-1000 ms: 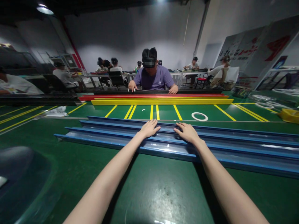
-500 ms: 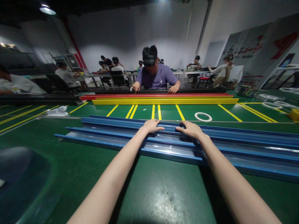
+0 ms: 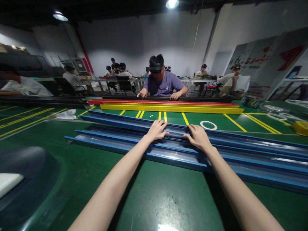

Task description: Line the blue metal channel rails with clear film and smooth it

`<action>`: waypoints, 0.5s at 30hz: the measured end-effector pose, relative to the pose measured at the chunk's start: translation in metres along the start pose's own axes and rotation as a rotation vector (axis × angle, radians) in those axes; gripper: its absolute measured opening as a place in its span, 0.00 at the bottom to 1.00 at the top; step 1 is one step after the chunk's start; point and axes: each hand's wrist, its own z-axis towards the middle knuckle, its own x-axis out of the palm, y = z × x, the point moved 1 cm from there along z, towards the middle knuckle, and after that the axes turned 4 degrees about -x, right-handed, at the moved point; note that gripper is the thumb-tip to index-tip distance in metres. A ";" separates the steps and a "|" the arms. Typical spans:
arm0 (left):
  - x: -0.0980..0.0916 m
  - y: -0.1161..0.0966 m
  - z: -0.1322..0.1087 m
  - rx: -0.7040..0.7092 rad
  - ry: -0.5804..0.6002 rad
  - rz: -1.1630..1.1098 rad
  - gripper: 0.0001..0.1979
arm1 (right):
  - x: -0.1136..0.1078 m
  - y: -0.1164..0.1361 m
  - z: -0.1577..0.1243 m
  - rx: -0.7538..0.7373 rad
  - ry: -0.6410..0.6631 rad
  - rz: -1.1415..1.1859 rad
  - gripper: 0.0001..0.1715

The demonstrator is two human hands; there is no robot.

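Long blue channel profiles (image 3: 101,141) lie side by side across the green table, open sides up. The farthest blue channel (image 3: 120,122) is lifted and sits apart from the others at its left end. My left hand (image 3: 156,131) grips it near the middle, fingers over the far edge and thumb on the near side. A short way to the right, my right hand (image 3: 198,137) holds the same channel in a similar grip. The fingertips of both hands are partly hidden behind the channel's far edge.
Beyond lie a yellow profile (image 3: 173,109), a red profile (image 3: 134,102) and black ones. A white tape ring (image 3: 208,125) rests on the green table (image 3: 154,186), which has yellow line markings. Opposite sits a person in a purple shirt (image 3: 166,84). A dark rounded object (image 3: 36,166) stands at left.
Both hands have closed on the farthest blue channel and raised it; its left end has moved up and away from the other channels. The view has tilted slightly upward.
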 end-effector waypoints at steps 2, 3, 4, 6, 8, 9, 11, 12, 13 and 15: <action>-0.017 0.001 -0.001 0.007 -0.082 -0.003 0.28 | -0.016 0.001 0.002 -0.048 -0.063 -0.048 0.33; -0.025 0.001 -0.001 0.007 -0.105 -0.005 0.28 | -0.025 0.002 0.003 -0.066 -0.091 -0.066 0.33; -0.034 0.001 -0.002 0.006 -0.121 -0.008 0.27 | -0.034 0.003 0.004 -0.080 -0.118 -0.078 0.32; -0.051 -0.002 -0.005 -0.001 -0.149 -0.018 0.27 | -0.053 0.007 0.004 -0.100 -0.150 -0.098 0.33; -0.065 -0.007 -0.014 -0.015 -0.162 -0.040 0.27 | -0.071 0.013 -0.001 -0.122 -0.154 -0.113 0.33; -0.070 -0.010 -0.020 -0.023 -0.158 -0.056 0.26 | -0.079 0.016 -0.005 -0.133 -0.145 -0.117 0.33; -0.078 -0.020 -0.037 -0.048 -0.138 -0.091 0.25 | -0.091 0.025 -0.017 -0.139 -0.113 -0.124 0.32; -0.080 -0.025 -0.046 -0.066 -0.126 -0.106 0.25 | -0.095 0.030 -0.024 -0.135 -0.095 -0.126 0.33; -0.081 -0.031 -0.055 -0.086 -0.116 -0.119 0.26 | -0.098 0.035 -0.032 -0.129 -0.079 -0.129 0.33; -0.083 -0.042 -0.073 -0.112 -0.095 -0.145 0.26 | -0.101 0.044 -0.049 -0.124 -0.056 -0.131 0.34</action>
